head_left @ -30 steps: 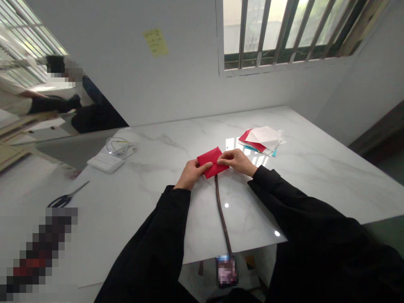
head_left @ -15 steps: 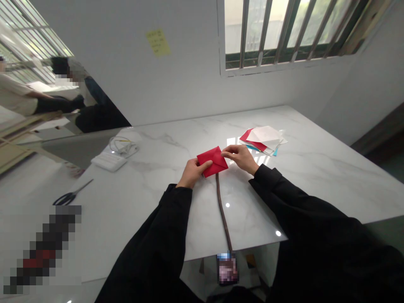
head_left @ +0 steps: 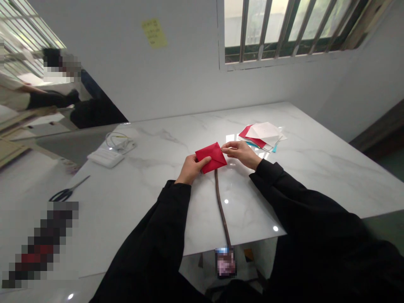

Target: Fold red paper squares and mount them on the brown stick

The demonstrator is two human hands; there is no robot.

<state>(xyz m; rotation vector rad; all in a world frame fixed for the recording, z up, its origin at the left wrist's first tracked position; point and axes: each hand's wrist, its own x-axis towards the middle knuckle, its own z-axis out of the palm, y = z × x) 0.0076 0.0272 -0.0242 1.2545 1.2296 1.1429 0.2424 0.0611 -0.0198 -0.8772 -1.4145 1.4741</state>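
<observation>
A small red envelope [head_left: 210, 159] is held above the table by my left hand [head_left: 190, 169], its thumb pressed over the front and the fingers behind. The envelope's flap lies folded over, with its crease lines facing me. At the upper right edge of the envelope is my right hand [head_left: 240, 153], thumb and fingertips drawn together in a pinch. Whatever lies between those fingertips is too small to make out. Beyond the right hand lies a loose pile of white, red and blue envelopes [head_left: 265, 134].
Scissors [head_left: 67, 191] lie on the marble-patterned table [head_left: 151, 168] at the left, near a white box with a cable [head_left: 109, 155]. A brown cord [head_left: 220, 202] runs to the front edge, where a blurred-out screen [head_left: 226, 263] shows. Two people sit at the far left.
My right fingertips have shifted from the envelope's flap to just at its right edge. My left hand keeps its hold. The whole view has tilted slightly.
</observation>
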